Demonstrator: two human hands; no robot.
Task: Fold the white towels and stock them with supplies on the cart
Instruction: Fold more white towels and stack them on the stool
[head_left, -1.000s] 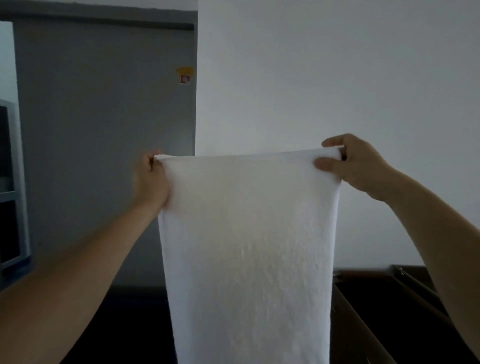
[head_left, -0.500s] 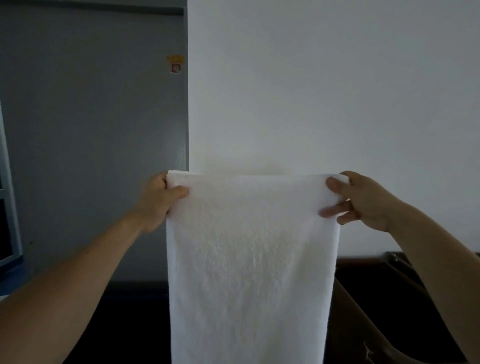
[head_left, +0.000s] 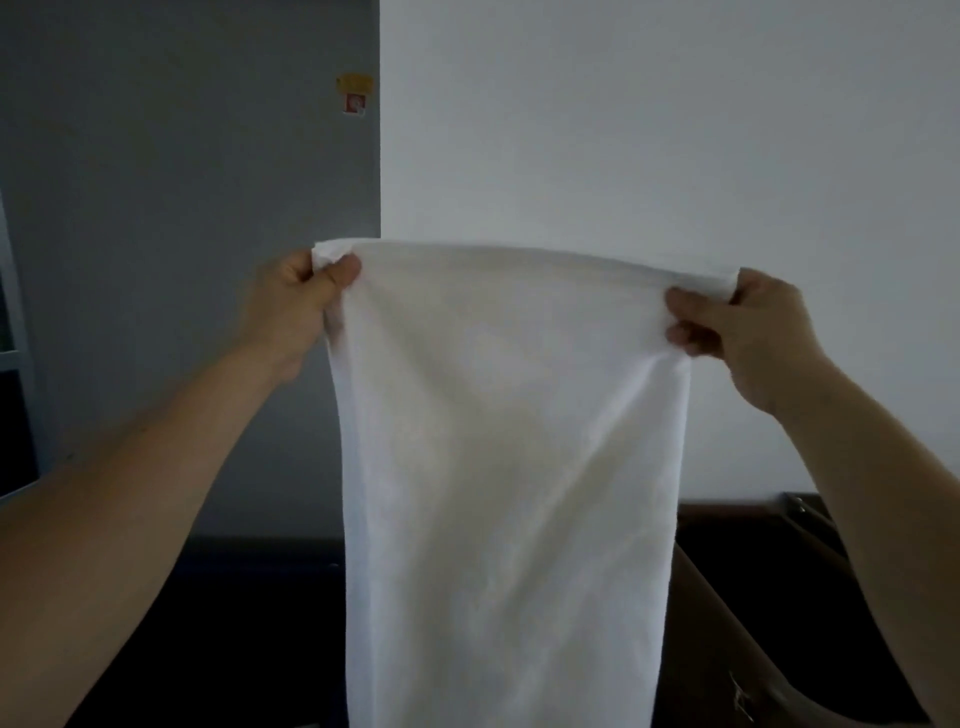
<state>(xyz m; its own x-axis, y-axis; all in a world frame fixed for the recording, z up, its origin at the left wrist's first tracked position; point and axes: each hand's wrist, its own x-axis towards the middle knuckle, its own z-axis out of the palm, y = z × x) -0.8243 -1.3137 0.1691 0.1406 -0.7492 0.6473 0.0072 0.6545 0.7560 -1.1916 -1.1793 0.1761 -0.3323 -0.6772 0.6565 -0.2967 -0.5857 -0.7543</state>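
Left hand (head_left: 298, 306) pinches the top left corner of the white towel (head_left: 509, 441); right hand (head_left: 748, 332) pinches the top right. The towel hangs in mid-air between them, lower end out of frame.

Risk: the left pinch holds only a small bunched tip, so a tug could free it.

A dark brown container (head_left: 753, 597) at lower right could snag the hem. Grey panel (head_left: 182, 208) behind.

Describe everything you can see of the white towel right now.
The white towel is plain, seemingly soft terry cloth. It hangs in the air before a pale wall, its top edge stretched wide and bowed slightly upward. The left hand pinches the top left corner, the right hand grips the top right corner. Soft creases run down from the right corner; it narrows slightly downward, and its lower end leaves the picture.
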